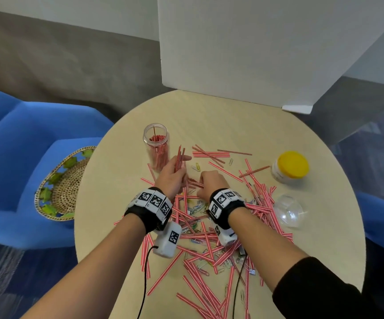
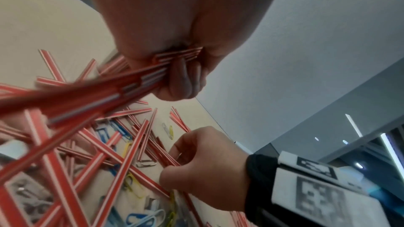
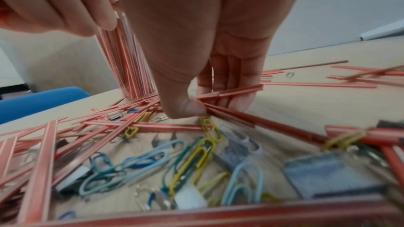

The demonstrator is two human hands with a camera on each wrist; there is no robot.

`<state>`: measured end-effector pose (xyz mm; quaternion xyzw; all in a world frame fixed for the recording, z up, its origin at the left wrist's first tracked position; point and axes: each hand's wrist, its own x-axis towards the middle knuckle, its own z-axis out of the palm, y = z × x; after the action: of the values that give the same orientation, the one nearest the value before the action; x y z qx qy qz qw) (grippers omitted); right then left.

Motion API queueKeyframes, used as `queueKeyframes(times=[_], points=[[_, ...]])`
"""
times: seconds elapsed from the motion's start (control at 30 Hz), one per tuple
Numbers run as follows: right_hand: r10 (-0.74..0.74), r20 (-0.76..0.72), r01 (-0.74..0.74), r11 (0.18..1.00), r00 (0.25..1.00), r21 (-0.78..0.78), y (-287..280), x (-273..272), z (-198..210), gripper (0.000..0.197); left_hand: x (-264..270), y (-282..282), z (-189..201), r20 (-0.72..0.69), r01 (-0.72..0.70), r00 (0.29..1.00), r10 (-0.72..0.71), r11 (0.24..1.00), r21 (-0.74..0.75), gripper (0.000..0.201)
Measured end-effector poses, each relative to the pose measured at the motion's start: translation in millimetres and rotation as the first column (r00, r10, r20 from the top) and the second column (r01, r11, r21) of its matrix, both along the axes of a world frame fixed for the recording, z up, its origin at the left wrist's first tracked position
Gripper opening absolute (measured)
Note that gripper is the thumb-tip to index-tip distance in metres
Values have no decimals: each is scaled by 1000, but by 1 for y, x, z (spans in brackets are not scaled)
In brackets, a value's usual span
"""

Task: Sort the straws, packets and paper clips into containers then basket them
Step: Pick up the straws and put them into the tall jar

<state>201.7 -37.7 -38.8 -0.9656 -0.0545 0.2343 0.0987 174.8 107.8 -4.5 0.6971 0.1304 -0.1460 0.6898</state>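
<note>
On the table (image 1: pixel 209 116), the open jar (image 1: pixel 156 143) stands far left, the lidded jar (image 1: pixel 290 166) far right; straws (image 1: pixel 211 229) and paper clips (image 1: pixel 196 209) lie scattered between; the basket (image 1: pixel 59 187) sits left on a chair (image 1: pixel 13 139).

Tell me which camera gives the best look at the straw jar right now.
The head view. The clear jar stands upright and open beyond the left hand, partly filled with red straws. The right wrist view shows only part of its wall, blurred, behind the right hand. The left wrist view does not show it.
</note>
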Motion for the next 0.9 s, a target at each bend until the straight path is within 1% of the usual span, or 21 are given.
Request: queueKeyframes(times=[0.1,0.17,0.2,0.23,0.3,0.37,0.43,0.5,0.53,0.57,0.6,0.63,0.67,0.7,0.73,0.77,0.8,0.87,0.9], points=[[101,-12,-102,990,995,-95,6,1,1,19,-8,9,0,-63,-10,998,18,992,126,24],[101,-37,-105,989,994,-108,7,2,0,28,-13,17,1,-110,0,994,24,976,220,20],[75,-60,-81,991,995,-109,7,2,0,30,-17,22,3,-116,18,993,14,961,275,19],[46,-84,-55,993,995,-106,6,1,1,30,-21,27,4,-110,53,994,-18,943,328,18],[-7,-117,-3,996,993,-86,1,0,6,28,-33,37,10,-108,181,983,-149,892,415,14],[-71,-112,65,996,991,-53,-9,1,19,30,-49,42,13,-134,318,948,-289,830,458,7],[-223,-111,231,971,968,67,-23,3,34,28,-67,38,10,-170,428,901,-398,756,496,5],[-344,-172,373,910,923,181,-38,2,48,19,-84,25,3,-187,508,852,-489,685,523,11],[-379,-217,424,878,899,224,-47,-3,54,22,-91,15,-1,-189,558,814,-550,649,517,16],[-408,-271,476,836,872,273,-55,-10,57,26,-97,5,-4,-184,621,756,-628,599,505,20],[-448,-332,548,766,830,337,-64,-17,59,27,-103,-6,-6,-192,697,671,-716,521,493,25],[-483,-381,610,693,788,384,-73,-26,61,26,-110,-17,-6,-216,772,560,-799,410,486,32],[-501,-401,639,654,767,406,-82,-34,63,28,-117,-27,-7,-252,828,439,-862,279,486,38],[-506,-411,650,641,758,409,-89,-42,64,32,-124,-35,-8,-291,856,334,-897,159,492,44],[-499,-408,640,657,765,398,-95,-49,65,38,-131,-42,-9,-324,860,260,-910,65,507,48],[-478,-392,611,699,786,373,-100,-54,66,45,-138,-47,-13,-346,847,216,-913,-1,531,52],[-446,-367,564,752,816,342,-104,-59,65,52,-145,-51,-17,-359,827,190,-914,-48,561,55],[-350,-322,450,832,880,325,-111,-67,61,58,-156,-56,-26,-368,786,168,-914,-101,610,60],[-302,-302,398,852,904,340,-114,-72,58,58,-160,-56,-29,-357,773,171,-918,-100,626,59]])
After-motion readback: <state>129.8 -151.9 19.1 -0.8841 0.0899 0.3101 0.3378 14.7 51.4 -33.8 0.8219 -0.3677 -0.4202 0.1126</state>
